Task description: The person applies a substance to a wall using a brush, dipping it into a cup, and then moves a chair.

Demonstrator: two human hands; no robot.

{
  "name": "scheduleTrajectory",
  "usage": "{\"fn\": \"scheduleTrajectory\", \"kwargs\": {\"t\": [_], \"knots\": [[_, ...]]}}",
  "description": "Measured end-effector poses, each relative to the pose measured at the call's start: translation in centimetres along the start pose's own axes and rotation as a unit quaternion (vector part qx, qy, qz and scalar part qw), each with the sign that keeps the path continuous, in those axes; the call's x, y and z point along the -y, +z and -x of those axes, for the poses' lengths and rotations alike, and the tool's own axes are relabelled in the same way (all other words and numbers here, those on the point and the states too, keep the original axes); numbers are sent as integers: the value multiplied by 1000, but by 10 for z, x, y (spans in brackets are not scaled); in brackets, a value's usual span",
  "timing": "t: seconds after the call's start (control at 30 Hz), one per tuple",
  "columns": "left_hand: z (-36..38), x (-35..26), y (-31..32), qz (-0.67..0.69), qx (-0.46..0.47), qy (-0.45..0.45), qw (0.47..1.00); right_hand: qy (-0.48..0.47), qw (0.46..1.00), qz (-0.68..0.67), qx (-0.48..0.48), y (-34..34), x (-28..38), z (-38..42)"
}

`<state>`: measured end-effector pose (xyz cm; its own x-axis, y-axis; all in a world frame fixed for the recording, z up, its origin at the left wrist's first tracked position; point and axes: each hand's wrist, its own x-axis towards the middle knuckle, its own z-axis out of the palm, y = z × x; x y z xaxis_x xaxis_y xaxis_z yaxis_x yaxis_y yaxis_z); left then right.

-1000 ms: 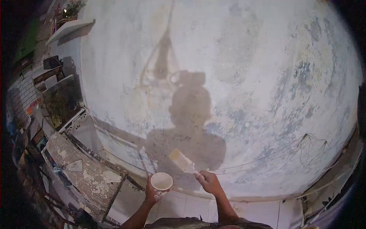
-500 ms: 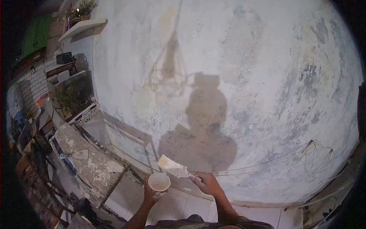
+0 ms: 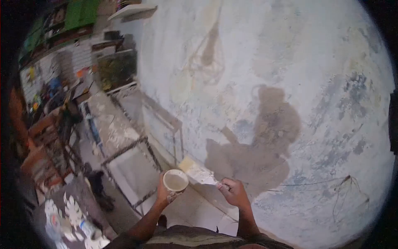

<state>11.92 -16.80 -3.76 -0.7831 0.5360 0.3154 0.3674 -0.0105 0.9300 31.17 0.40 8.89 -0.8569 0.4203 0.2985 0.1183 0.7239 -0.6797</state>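
In the head view my left hand (image 3: 164, 193) is wrapped round a small off-white tub (image 3: 175, 191), its round mouth facing up towards me. What lies inside the tub looks pale and cannot be made out clearly. My right hand (image 3: 235, 193) grips the handle of a wide paintbrush (image 3: 200, 173), smeared with white and with cream bristles at its far end. The brush points left, a little above and beside the tub's rim, apart from it. White smears mark the fingers of my left hand.
A patchy, peeling white wall (image 3: 240, 70) fills the right side, with a thin cord (image 3: 347, 179) on it. At left stand a splattered bench (image 3: 110, 120), a dark-edged frame (image 3: 132, 205), wooden chairs (image 3: 45, 151) and a leaf-patterned cloth (image 3: 72, 207). A shelf (image 3: 130, 11) juts out above.
My view has turned left and down, bringing the patterned cloth into sight. Both hands keep their hold on the tub and the brush. My shadow has shifted right on the wall.
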Motion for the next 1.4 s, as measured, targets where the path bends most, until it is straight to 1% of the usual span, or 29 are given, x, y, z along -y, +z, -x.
{"fn": "scheduleTrajectory", "kwargs": {"t": [0.03,0.07,0.1,0.13,0.17,0.2,0.23,0.27,0.3,0.37,0.4,0.43,0.47,0.5,0.57,0.63,0.7,0.77,0.83,0.87,0.9,0.97,1.07,1.13,1.2,1.27,1.33,1.4], "knots": [[12,-6,5,-5,-19,-16,1000,-17,1000,-11,-14,-4,-5,9],[21,-16,10,-11,-6,-4,1000,-23,999,-19,11,-8,-11,17],[36,-20,11,-18,6,7,1000,-36,999,-19,1,-13,-15,23],[42,33,26,167,23,-62,984,-47,999,-21,-7,-16,-18,30],[52,83,38,350,30,-118,929,-20,999,-39,-4,-16,-18,36],[69,46,32,202,10,-31,979,-25,998,-46,29,-18,-18,41],[71,-2,26,41,-5,48,998,-6,998,-55,15,-19,-18,46],[75,-14,24,67,8,39,997,13,998,-63,1,-21,-18,50],[82,-21,23,94,19,31,995,8,997,-69,35,-23,-19,54],[81,1,27,196,9,-26,980,4,998,-70,8,-24,-21,55],[84,-25,17,70,-20,2,997,-3,996,-75,39,-21,-25,54],[86,-55,8,-58,-39,27,997,-1,995,-95,29,-20,-29,54],[89,-62,4,-59,-53,15,997,4,994,-112,15,-20,-29,57],[90,-67,3,-61,-57,13,996,-6,991,-128,38,-22,-22,57],[95,-72,1,-61,-69,10,996,-24,989,-134,52,-19,-17,57],[101,-73,-2,-46,-90,36,994,-45,987,-140,65,-16,-6,55],[103,-72,-5,-71,-105,27,992,-4,987,-133,91,-16,15,53],[104,-69,-11,-95,-119,13,988,-15,986,-133,104,-11,30,45],[104,-65,-20,-84,-130,39,987,-24,984,-133,115,-2,36,39],[106,-65,-26,-84,-140,35,986,-50,982,-137,120,2,36,35],[107,-64,-31,-86,-155,43,983,-75,979,-142,126,8,35,30],[111,-61,-41,-91,-183,43,978,-76,977,-141,139,26,30,23],[119,-56,-58,-95,-211,-4,973,-90,973,-137,163,49,43,12],[125,-60,-73,-102,-252,28,962,-107,967,-132,188,64,59,4],[129,-55,-88,-106,-272,9,956,-106,964,-140,201,80,74,-3],[130,-47,-106,-109,-289,-7,951,-131,956,-141,221,100,85,-15],[132,-39,-125,-121,-301,15,946,-154,949,-143,235,120,92,-27],[136,-41,-148,-124,-322,6,938,-158,938,-147,270,146,97,-45]]}}
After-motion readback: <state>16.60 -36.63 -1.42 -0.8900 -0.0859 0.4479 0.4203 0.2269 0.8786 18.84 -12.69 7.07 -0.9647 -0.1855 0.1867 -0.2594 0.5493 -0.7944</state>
